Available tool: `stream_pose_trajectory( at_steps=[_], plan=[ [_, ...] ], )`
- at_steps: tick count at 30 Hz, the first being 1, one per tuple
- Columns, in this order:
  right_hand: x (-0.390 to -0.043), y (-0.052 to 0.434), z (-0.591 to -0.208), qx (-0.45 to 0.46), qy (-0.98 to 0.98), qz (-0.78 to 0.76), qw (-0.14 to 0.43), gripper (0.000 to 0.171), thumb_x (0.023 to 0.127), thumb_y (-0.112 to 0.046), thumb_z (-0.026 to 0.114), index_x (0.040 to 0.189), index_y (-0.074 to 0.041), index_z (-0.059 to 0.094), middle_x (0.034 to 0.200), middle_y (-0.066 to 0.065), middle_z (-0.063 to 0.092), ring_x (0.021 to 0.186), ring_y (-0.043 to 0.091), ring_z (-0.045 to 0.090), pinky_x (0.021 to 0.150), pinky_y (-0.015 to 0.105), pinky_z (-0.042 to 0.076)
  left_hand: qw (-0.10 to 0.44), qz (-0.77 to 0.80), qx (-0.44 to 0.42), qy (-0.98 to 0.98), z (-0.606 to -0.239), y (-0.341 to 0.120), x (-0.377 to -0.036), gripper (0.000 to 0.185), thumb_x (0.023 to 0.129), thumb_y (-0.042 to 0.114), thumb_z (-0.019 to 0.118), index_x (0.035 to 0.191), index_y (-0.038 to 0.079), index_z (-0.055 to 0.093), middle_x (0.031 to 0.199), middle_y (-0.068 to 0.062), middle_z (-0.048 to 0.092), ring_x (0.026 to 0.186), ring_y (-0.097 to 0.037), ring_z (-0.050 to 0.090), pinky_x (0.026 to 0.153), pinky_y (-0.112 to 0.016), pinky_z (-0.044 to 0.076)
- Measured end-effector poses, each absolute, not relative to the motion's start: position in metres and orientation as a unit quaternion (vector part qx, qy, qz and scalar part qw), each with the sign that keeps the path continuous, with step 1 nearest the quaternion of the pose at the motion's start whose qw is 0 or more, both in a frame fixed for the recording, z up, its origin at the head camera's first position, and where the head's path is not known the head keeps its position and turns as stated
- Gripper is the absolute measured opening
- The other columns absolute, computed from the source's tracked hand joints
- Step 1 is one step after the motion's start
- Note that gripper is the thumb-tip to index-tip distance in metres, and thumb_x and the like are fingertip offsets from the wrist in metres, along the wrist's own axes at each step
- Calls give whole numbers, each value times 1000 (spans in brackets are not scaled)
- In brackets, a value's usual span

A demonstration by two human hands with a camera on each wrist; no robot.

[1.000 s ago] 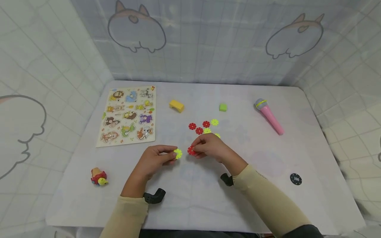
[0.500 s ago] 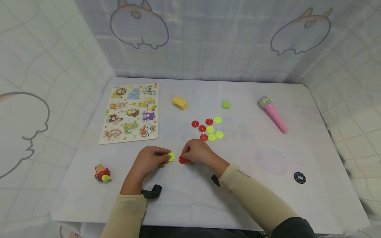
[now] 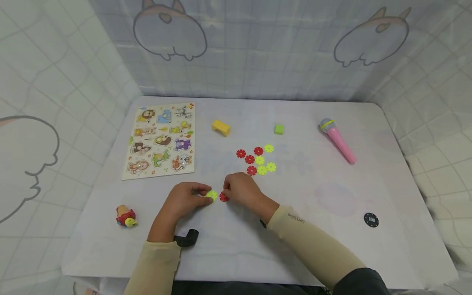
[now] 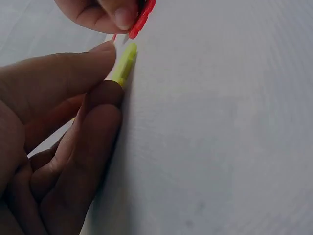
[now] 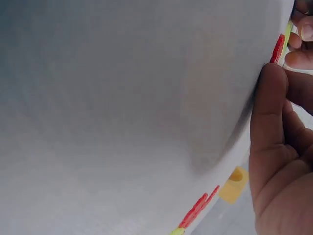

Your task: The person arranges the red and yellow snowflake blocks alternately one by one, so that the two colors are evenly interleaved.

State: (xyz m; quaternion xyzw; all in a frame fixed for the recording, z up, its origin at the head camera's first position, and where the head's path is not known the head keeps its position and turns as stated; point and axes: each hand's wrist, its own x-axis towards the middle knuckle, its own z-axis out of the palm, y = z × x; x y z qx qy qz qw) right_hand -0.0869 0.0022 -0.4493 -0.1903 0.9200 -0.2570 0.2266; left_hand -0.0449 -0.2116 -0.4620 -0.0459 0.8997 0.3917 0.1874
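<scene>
Hands brought close together low over the white table [image 3: 332, 254], near its front edge: left hand [image 3: 184, 200] pinching a yellow-green snowflake disc [image 3: 212, 195] between thumb and fingertips, right hand [image 3: 241, 190] pinching a red snowflake disc [image 3: 223, 197] the same way. Now almost rim to rim, where a second ago a clear gap lay between the two discs and the right hand sat further back, next to the loose pile. Seen edge-on from the left wrist view, the yellow-green disc [image 4: 124, 63] just under the red one [image 4: 142, 19], apparently touching or nearly so; whether any slots have engaged, impossible to tell. Judged from the closing gap, probably the start of slotting one piece into the other, not yet done. Behind the hands, uncovered by the right hand's pull toward the body, a cluster of loose red and yellow-green discs [image 3: 257, 159] lying flat. Further off: an animal peg puzzle board [image 3: 160, 141] at left, a yellow block [image 3: 221, 127], a green cube [image 3: 278, 129], a pink toy microphone [image 3: 337, 140] at right, a black chip [image 3: 371, 220] near the right front, a small red and yellow toy figure [image 3: 125, 216] at left front.
</scene>
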Motion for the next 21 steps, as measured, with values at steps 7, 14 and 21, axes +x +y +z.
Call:
stream_pose_trajectory(
  at_steps=[7, 14, 21],
  plan=[
    [-82, 2, -448, -217, 914, -242, 243, 28, 81, -27, 90, 99, -13, 73, 77, -8, 60, 77, 12, 58, 69, 26, 50, 198, 373, -36, 906, -460, -209, -46, 30, 81, 22, 90, 110, 19, 83, 95, 5, 71, 93, -20, 62, 82, -42, 49],
    [-87, 10, -442, -195, 910, -265, 253, 25, 85, -27, 87, 100, -13, 73, 80, -8, 62, 79, 12, 59, 68, 26, 50, 200, 357, -39, 911, -459, -202, -46, 28, 81, 21, 90, 107, 19, 83, 91, 5, 70, 91, -19, 61, 81, -41, 49],
    [-152, 77, -416, -30, 861, -443, 249, 29, 96, -23, 76, 118, -6, 69, 104, 7, 68, 89, 22, 68, 82, 35, 57, 204, 351, -53, 912, -458, -201, -45, 28, 82, 22, 89, 109, 19, 83, 94, 6, 71, 94, -19, 62, 84, -43, 50]
  ],
)
